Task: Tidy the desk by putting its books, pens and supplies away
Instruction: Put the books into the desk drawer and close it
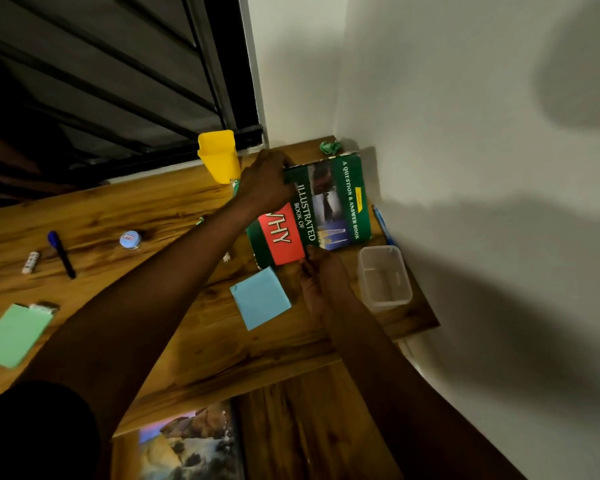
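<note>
A green book (329, 206) with a red title panel lies at the far right of the wooden desk (174, 209), close to the wall. My left hand (267, 183) grips its far edge. At the book's near edge, my right hand (317, 278) holds the cover with the thumb on top. A blue sticky pad (260, 297) lies just in front of the book. A blue pen (383, 225) rests between the book and the wall. On the left lie a dark pen with a blue cap (61, 254), a white eraser (31, 262) and a green pad (13, 336).
A yellow cup (219, 155) stands at the desk's back edge. A clear plastic box (383, 277) sits at the right edge by the wall. A small round tin (130, 239) is mid-desk. Crumpled green paper (329, 146) is in the back corner. A picture book (187, 445) lies below the desk.
</note>
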Available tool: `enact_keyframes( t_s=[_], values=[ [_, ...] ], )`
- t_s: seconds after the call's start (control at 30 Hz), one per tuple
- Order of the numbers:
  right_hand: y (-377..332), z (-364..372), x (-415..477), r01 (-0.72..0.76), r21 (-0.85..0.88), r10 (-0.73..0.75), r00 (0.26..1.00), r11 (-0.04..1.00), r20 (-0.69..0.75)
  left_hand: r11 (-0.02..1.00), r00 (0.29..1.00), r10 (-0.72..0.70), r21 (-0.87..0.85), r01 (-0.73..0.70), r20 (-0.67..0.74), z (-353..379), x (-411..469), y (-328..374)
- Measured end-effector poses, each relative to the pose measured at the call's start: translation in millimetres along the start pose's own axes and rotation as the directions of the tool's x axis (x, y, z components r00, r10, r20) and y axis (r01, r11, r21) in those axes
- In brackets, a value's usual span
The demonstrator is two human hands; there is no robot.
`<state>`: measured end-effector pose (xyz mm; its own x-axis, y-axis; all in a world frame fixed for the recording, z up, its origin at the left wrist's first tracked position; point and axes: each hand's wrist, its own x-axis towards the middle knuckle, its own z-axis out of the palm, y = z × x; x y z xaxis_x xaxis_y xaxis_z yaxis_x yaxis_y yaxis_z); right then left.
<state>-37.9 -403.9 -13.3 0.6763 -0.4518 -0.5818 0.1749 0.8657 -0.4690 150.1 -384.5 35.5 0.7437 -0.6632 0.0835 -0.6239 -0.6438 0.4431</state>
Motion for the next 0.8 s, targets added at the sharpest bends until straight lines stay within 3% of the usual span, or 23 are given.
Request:
enact_keyframes(
  t_s=[0.23,0.4,0.53,0.67,0.8],
  values=[
    [-8.6,17.6,-10.2,0.036,-0.267,-0.029,0.999,0.963,0.030,0.980,0.981,0.104,-0.149,-0.129,-0.165,-37.6,-71.8,15.4],
    [-8.3,34.7,-35.0,0.020,-0.240,-0.009,0.999,0.971,0.050,0.962,0.938,0.093,-0.214,-0.172,-0.333,-60.7,-127.6,10.2],
    [3.2,37.7,-55.6,0.093,-0.361,-0.076,0.995,0.928,0.060,0.902,0.926,-0.051,-0.416,-0.119,-0.375,-83.0,-165.8,3.9],
    [11.7,28.4,-83.6,0.206,-0.425,-0.121,0.968,0.882,0.218,0.720,0.921,-0.255,-0.693,-0.021,-0.293,-103.2,-208.5,-5.5],
    [23.2,7.2,-112.5,0.255,-0.506,-0.143,0.958,0.824,0.250,0.544,0.877,-0.435,-0.835,0.077,-0.203,-114.5,-258.0,-17.8]
  ],
)
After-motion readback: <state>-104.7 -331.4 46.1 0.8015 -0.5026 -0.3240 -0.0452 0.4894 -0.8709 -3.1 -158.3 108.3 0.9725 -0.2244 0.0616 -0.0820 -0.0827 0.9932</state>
